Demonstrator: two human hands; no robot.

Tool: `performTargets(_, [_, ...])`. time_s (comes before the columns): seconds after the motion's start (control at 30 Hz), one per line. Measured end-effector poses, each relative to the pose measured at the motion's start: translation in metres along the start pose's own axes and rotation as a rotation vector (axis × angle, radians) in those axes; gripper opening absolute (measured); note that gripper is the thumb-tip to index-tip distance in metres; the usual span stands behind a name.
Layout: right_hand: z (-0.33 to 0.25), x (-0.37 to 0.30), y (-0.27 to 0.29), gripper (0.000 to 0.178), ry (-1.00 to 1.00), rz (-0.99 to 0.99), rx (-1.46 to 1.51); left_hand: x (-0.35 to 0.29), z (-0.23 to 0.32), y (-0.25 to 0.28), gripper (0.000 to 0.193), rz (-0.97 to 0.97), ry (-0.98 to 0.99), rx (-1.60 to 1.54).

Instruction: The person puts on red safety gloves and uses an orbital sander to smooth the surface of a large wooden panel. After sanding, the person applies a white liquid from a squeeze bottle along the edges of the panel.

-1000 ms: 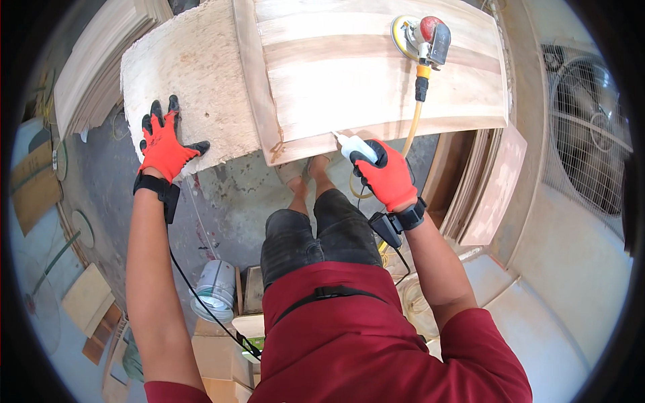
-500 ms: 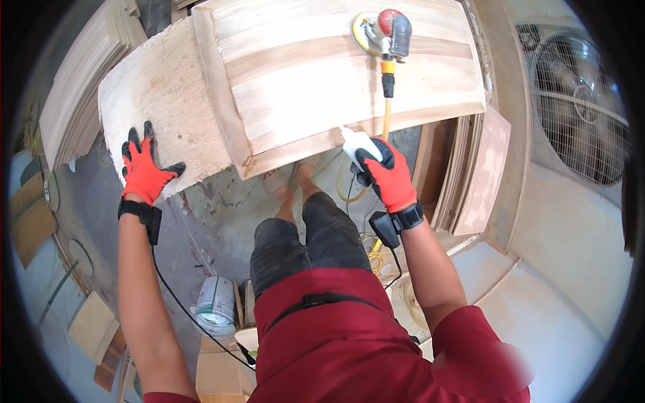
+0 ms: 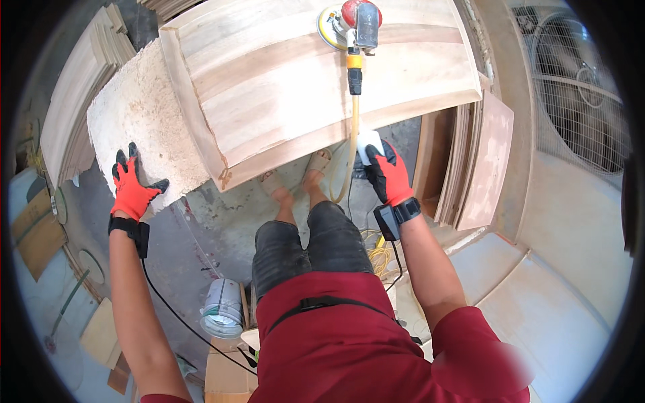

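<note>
My left hand (image 3: 132,189), in a red glove with black fingertips, lies with spread fingers on a rough, pale board (image 3: 144,111). In my right hand (image 3: 392,176), gloved the same way, is a white squeeze bottle (image 3: 369,143) with its top away from me. The bottle is by the near edge of a framed wooden panel (image 3: 269,107), and its tip is hard to make out. On the panel's far part rests a round sander (image 3: 363,25) with a red top. Its yellowish hose (image 3: 355,127) hangs over the near edge, just left of the bottle.
Stacked wooden panels stand at the far left (image 3: 84,101) and under the right side (image 3: 485,161). A caged fan (image 3: 581,94) is at the right wall. Behind my legs are a white bucket (image 3: 222,305) and a cardboard box (image 3: 225,376). Coiled yellow cord (image 3: 377,255) lies on the floor.
The view has shifted, so panel and sander appear further left. My right hand has drawn slightly away from the panel, and the bottle stands straighter in it. The left hand still rests on the board.
</note>
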State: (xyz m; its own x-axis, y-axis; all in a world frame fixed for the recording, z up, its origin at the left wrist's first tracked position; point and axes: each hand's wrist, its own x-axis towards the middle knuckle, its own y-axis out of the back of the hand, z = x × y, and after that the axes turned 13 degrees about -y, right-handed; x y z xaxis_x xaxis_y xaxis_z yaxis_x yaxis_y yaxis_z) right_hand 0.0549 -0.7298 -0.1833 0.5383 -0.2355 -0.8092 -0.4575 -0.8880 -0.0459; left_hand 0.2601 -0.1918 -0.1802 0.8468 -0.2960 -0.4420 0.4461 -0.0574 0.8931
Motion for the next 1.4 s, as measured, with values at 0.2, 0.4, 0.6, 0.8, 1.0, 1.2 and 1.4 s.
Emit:
performTargets(0.2, [0.008,0.013,-0.01,0.039,-0.095,-0.306,0.047,0.002,0.013,0.011,0.119,-0.011,0.02,-0.015])
performTargets(0.4, [-0.026,0.0,-0.04,0.032,-0.142,-0.446,-0.204,0.002,0.012,0.009,0.122,-0.044,0.051,-0.01])
performTargets(0.6, [-0.019,-0.004,-0.051,0.033,-0.124,-0.379,-0.219,0.0,0.024,0.016,0.124,-0.056,0.083,-0.063])
performTargets(0.8, [-0.023,-0.007,-0.051,0.032,-0.118,-0.379,-0.268,-0.002,0.025,0.017,0.127,-0.057,0.091,-0.053])
performTargets(1.0, [-0.027,-0.014,-0.052,0.03,-0.106,-0.316,-0.261,-0.002,0.031,0.021,0.125,-0.052,0.09,-0.066])
performTargets(1.2, [-0.029,-0.021,-0.045,0.022,-0.088,-0.221,-0.18,0.004,0.014,0.009,0.124,-0.088,0.079,0.017])
performTargets(1.4, [-0.025,-0.015,-0.032,0.022,-0.095,-0.201,-0.138,0.002,0.013,0.01,0.122,-0.06,0.063,0.01])
